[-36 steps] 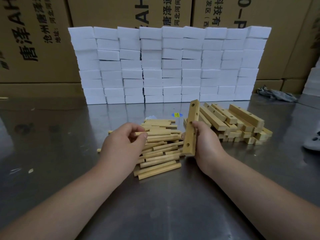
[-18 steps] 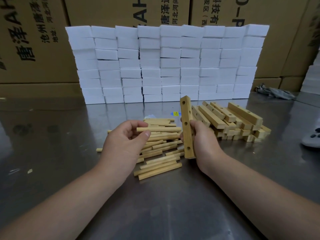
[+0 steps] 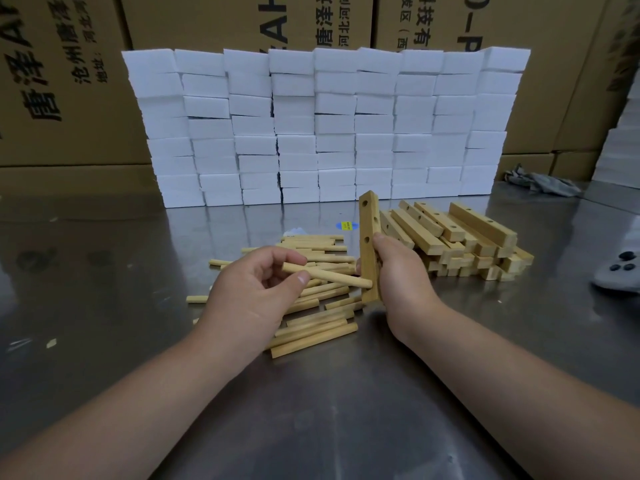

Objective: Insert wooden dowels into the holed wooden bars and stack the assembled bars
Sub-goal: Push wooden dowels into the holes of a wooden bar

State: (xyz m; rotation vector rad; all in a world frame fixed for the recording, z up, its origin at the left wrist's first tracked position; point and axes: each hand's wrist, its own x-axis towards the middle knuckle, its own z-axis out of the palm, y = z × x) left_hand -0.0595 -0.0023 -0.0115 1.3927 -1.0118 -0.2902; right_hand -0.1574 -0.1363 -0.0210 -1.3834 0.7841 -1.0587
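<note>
Closest to the camera it's just shiny grey metal tabletop point(image 3: 311, 427), with both bare forearms reaching in over it. The left hand point(image 3: 256, 289) has its thumb and fingers curled around one end of a pale round wooden dowel point(image 3: 332, 276). The dowel lies nearly level and points right. Its far tip sits right against the lower part of a light wooden bar with holes drilled in it point(image 3: 368, 237). Can't tell if the tip is actually in a hole or only touching the face.

The right hand point(image 3: 401, 271) is wrapped around that bar from behind and holds it standing on end, bottom end down at the table. Three holes show above the fingers.

Under and just past the left hand is a loose heap of the same wooden dowels point(image 3: 311, 332), with a couple of strays off to the left. Right of the upright bar is a messy stack of more holed wooden bars point(image 3: 467, 237). A grey controller thing point(image 3: 620, 271) sits at the right edge.

Further back there's a small yellow and blue sticker point(image 3: 347, 225) on the table, then a wall of stacked white foam blocks point(image 3: 329, 126), a crumpled grey cloth point(image 3: 543, 183) and brown cardboard boxes point(image 3: 207, 19) with printed lettering.
</note>
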